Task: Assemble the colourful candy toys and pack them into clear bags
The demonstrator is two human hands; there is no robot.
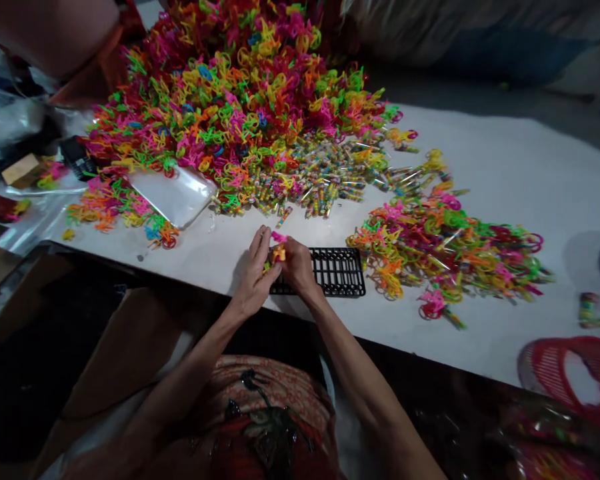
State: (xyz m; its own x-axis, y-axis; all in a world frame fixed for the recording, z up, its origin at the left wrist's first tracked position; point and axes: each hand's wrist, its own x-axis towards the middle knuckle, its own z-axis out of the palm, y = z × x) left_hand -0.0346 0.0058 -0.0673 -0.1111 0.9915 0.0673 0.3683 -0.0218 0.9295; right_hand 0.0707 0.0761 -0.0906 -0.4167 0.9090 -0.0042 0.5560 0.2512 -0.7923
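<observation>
At the near edge of the white table [520, 167], a person's left hand [253, 275] and right hand [299, 265] met, their narrow grip closed around small orange and pink plastic pieces [279, 253] at the left end of a black rack [341, 272]. A mixed pile [445, 247] lay beside the rack's right end; patterned tubes [325, 190] and a bright heap [220, 100] spread toward the table's far edge.
</observation>
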